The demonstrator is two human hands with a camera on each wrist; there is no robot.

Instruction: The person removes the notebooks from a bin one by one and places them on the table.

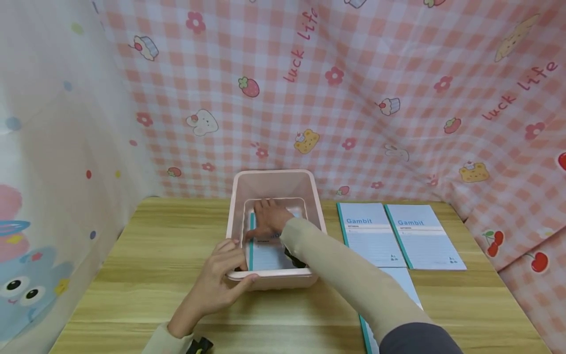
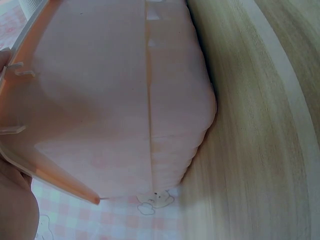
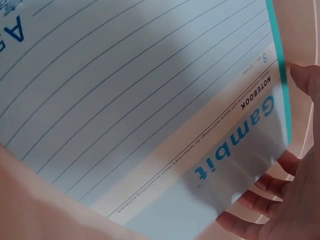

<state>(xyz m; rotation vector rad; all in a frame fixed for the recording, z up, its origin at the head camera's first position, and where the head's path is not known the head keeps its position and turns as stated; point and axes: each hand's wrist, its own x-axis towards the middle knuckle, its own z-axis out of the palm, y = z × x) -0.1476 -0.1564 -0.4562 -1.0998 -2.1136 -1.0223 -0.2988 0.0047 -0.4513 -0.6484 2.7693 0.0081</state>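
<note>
A pale pink plastic bin (image 1: 274, 282) stands on the table. My left hand (image 1: 221, 278) grips its near left corner, fingers over the rim and thumb along the front outside. In the left wrist view the bin's outer wall (image 2: 100, 100) fills much of the picture. Inside the bin lies a Gambit notebook (image 1: 265, 258) with a teal spine and a lined cover. My right hand (image 1: 269, 219) reaches in and lies spread over its far end. In the right wrist view the fingertips (image 3: 240, 225) are at the notebook's top edge, the thumb beside the spine.
Two more Gambit notebooks (image 1: 364, 236) lie side by side right of the bin. Nearer me, another white cover (image 1: 402, 280) shows partly behind my right sleeve (image 1: 353, 280). A pink checked cloth (image 1: 265, 118) hangs behind the wood-grain table (image 1: 177, 236).
</note>
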